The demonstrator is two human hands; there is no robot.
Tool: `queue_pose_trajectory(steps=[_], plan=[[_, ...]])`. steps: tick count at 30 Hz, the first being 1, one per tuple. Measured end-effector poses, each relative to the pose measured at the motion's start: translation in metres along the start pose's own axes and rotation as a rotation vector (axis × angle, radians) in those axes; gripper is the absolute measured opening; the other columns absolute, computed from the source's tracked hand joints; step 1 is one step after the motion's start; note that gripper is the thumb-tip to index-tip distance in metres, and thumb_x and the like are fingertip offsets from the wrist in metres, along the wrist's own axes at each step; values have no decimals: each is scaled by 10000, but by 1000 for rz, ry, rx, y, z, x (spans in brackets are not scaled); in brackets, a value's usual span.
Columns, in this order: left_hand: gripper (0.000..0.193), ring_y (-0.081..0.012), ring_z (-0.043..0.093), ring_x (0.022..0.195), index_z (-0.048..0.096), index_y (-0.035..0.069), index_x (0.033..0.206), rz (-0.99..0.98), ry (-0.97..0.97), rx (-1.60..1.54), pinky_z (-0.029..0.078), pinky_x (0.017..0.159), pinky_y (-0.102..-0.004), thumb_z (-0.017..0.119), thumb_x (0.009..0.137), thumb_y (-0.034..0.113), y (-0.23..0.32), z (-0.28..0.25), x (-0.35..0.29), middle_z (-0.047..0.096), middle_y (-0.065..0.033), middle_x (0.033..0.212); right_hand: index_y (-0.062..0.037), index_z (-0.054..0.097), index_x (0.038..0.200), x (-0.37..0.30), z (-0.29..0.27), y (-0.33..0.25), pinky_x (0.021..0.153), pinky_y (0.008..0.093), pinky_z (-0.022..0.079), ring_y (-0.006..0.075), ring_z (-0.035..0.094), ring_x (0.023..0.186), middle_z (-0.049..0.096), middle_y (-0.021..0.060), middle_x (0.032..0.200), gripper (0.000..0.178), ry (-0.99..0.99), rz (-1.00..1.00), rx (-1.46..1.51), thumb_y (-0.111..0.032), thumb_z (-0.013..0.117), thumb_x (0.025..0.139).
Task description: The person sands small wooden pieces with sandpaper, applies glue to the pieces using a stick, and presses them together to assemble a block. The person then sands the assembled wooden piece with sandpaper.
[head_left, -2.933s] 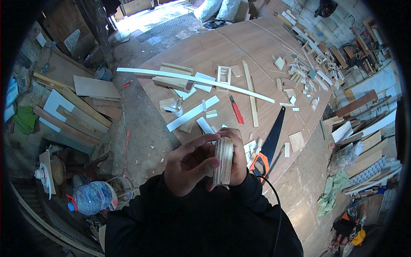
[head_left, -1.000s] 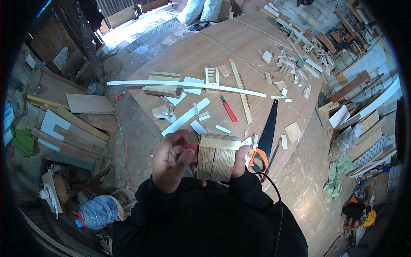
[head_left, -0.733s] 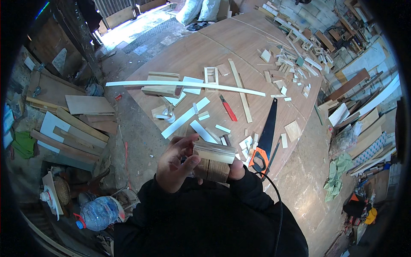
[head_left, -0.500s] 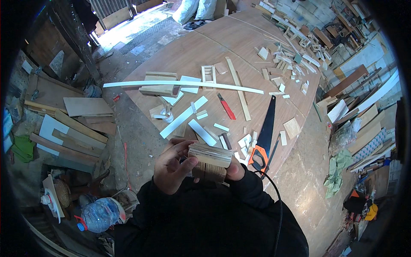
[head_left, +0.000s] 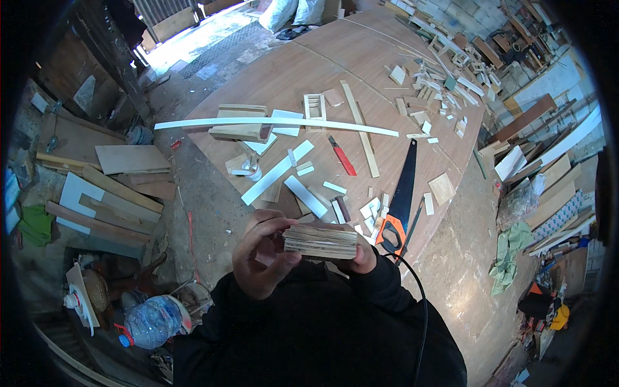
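Note:
Close to my body I hold up a small layered wooden block (head_left: 320, 242) between both hands. Its pale, striped edge faces me. My left hand (head_left: 265, 253) grips its left end, thumb below and fingers above. At the right end, my right hand (head_left: 363, 255) is closed on the block, with most of its fingers hidden behind it. Beyond the block, white strips (head_left: 305, 197) and small wood offcuts lie on the brown table (head_left: 271, 84). A handsaw (head_left: 401, 200) with an orange and black handle rests to the right of my hands.
A red utility knife (head_left: 343, 157) lies mid-table. A long white strip (head_left: 277, 122) crosses over a wooden box piece and sticks out past the left edge. More offcuts (head_left: 429, 97) crowd the far right. A black cable (head_left: 422, 303) runs by my right arm; a plastic bottle (head_left: 151, 321) stands lower left.
The block has turned in my hands: its darker grooved lower face is now out of sight, and the layered edge shows more fully. Both hands still hold it.

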State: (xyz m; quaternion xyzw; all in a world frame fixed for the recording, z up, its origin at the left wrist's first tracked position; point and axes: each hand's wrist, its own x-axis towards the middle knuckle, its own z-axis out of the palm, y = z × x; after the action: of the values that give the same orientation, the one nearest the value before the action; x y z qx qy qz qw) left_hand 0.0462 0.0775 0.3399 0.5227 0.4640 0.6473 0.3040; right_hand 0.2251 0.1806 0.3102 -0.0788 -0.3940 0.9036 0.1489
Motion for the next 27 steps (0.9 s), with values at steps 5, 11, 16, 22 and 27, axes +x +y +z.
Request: queue_pose_trajectory(steps=[5,11,16,22,27], plan=[[441,-179,568,974,507,-35,1186,-82,-21,-98,518,783,-262,695,804,80,12,9,5,442,-137,1139,92,413,1298,-1,-1,1,1008,409,391,301,528,1152,509,228,1265,1021,31,-66,99,-557,788,604],[434,-202,574,1030,510,-30,1178,-142,-15,-221,532,810,-278,695,809,104,12,14,2,441,-145,1143,134,405,1274,3,1,-5,841,365,498,299,623,957,566,246,1136,1088,11,-160,-181,-762,572,679],[419,-188,586,987,529,-22,1159,-111,6,-194,531,783,-264,703,807,123,8,15,0,461,-140,1129,128,416,1267,3,4,-3,816,365,504,294,628,929,573,244,1119,1090,34,-182,-197,-777,559,676],[434,-158,589,937,533,-16,1160,-118,22,-192,524,737,-250,713,807,161,6,15,-2,468,-134,1121,99,424,1283,-2,-1,4,974,416,424,316,559,1107,531,251,1225,1019,66,-181,-53,-671,669,662],[443,-151,589,929,535,-12,1162,-137,47,-215,519,716,-240,716,807,182,6,18,-2,470,-132,1121,106,424,1268,-1,3,5,840,394,487,309,610,958,563,240,1138,1030,83,-209,-155,-741,569,700]])
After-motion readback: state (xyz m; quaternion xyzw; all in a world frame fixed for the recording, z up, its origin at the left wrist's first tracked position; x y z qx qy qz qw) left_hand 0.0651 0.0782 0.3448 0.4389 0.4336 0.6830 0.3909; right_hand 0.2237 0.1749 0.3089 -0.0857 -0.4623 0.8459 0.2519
